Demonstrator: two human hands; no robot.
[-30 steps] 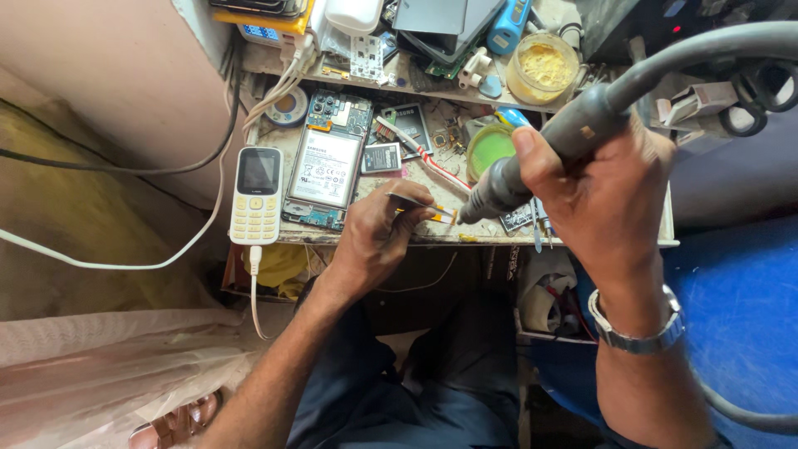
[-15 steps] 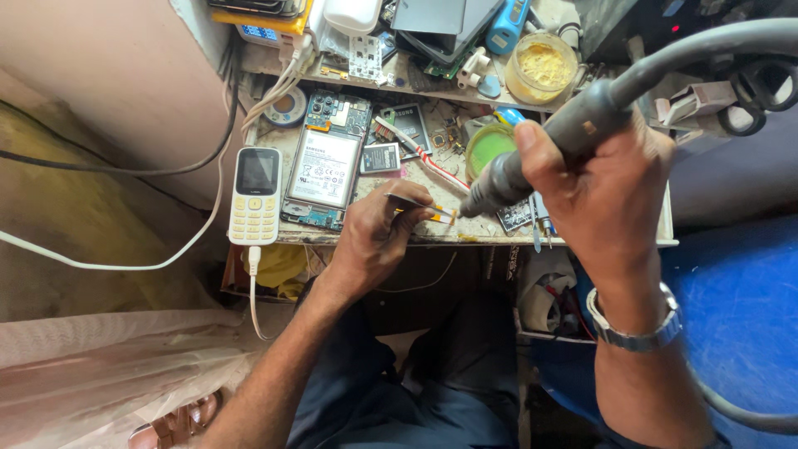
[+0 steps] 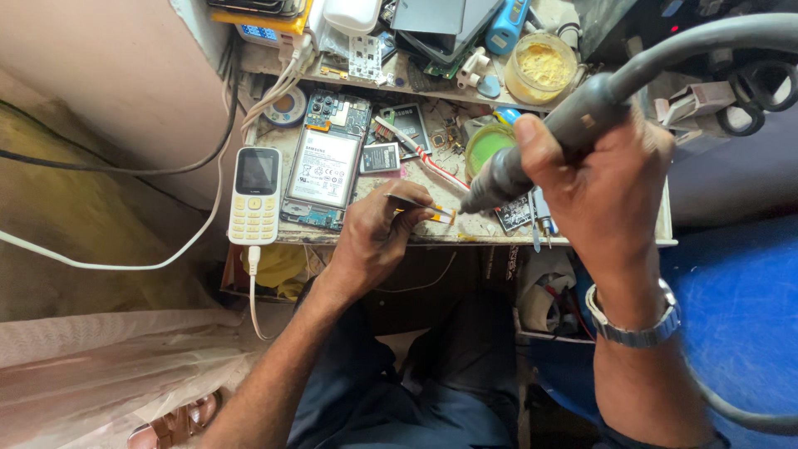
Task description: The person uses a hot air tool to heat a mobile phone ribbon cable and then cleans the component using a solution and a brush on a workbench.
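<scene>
Gripping one tweezers point(image 3: 420, 205), one hot-air wand point(image 3: 565, 125)

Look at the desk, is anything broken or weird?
Yes. A phone lies opened up, its back off and battery bare. A keypad phone hangs partly over the table edge. Loose parts clutter the top.

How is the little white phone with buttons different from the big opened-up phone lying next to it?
The white button phone is closed up, with a small dark screen and pale keys; the opened phone has no back, so its battery and green circuit parts show. The white button phone is narrower and has a white cable plugged into its bottom end; the opened phone shows none. Both lie flat on the workbench.
</scene>
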